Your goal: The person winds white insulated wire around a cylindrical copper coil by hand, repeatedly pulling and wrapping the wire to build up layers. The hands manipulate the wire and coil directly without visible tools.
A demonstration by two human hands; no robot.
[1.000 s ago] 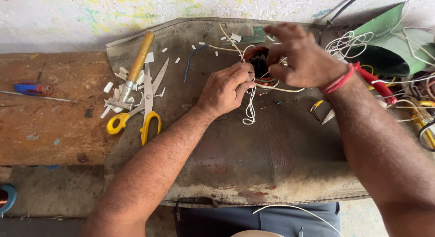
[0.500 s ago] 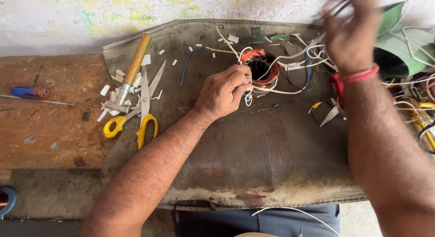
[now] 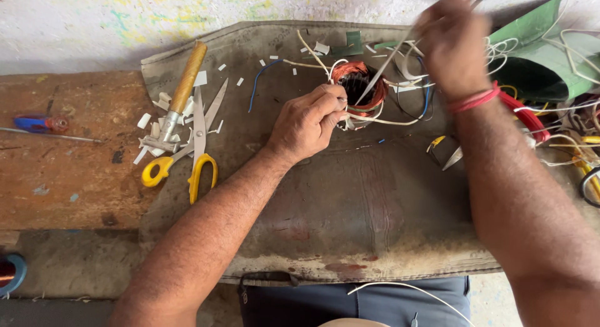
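Copper-wound coil (image 3: 359,89), a small ring of reddish-orange winding around a dark core, is seen lying on a worn brown leather mat (image 3: 350,221) near its far edge, with pale leads (image 3: 381,121) spilling from it. The ring is pinned at its near side by the left hand (image 3: 307,122), whose fingers are closed together on the white leads just beside the winding. Above and to the right, the right hand (image 3: 451,43) is raised and blurred; its fingers are pinched on a thin pale strand (image 3: 384,72) that is stretched taut from the coil's centre up to the hand. A red band (image 3: 474,101) is worn at that wrist.

The step in hand is judged to be the drawing of a lead or lacing out through the winding while the coil is steadied. What the next move calls for, by this reading, is steady tension along the strand and a firm hold on the ring, so that neighbouring turns are not dragged loose.

Further out on the mat, yellow-handled scissors (image 3: 187,155), a wooden-handled tool (image 3: 178,96) and white insulation scraps (image 3: 164,102) are seen at the left. A blue-handled screwdriver (image 3: 39,123) is lying on the table (image 3: 62,177), and a green sheet (image 3: 544,52) with tangled wires is seen at the right
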